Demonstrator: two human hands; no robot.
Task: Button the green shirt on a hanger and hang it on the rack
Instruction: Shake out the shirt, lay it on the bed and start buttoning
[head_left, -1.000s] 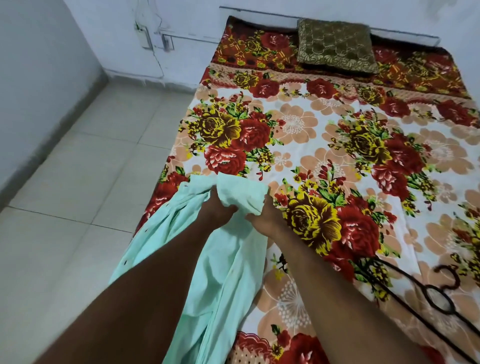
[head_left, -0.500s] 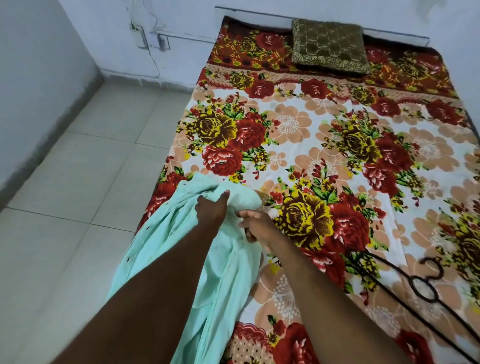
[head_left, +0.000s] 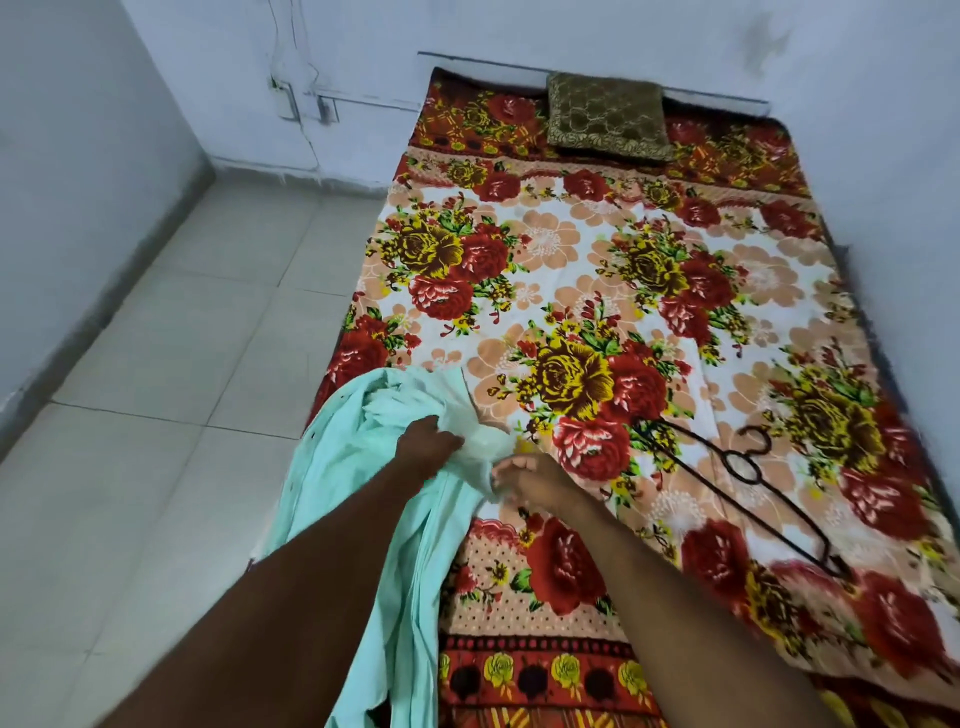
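Observation:
The pale green shirt (head_left: 337, 467) lies bunched at the near left corner of the bed and hangs over its edge toward the floor. My left hand (head_left: 426, 447) grips the crumpled upper part of the shirt. My right hand (head_left: 530, 480) pinches the shirt's edge just to the right of it, fingers curled. A dark metal hanger (head_left: 737, 467) lies flat on the flowered bedsheet (head_left: 597, 270), to the right of my right hand and apart from it.
A brown quilted pillow (head_left: 608, 117) sits at the head of the bed against the far wall. Tiled floor (head_left: 171, 364) runs along the bed's left side, bounded by walls on the left and far side. No rack is in view.
Both hands have drawn back toward me along the shirt. The shirt's top, first lifted between them, now lies crumpled on the bed. The view has shifted, showing more of the hanger.

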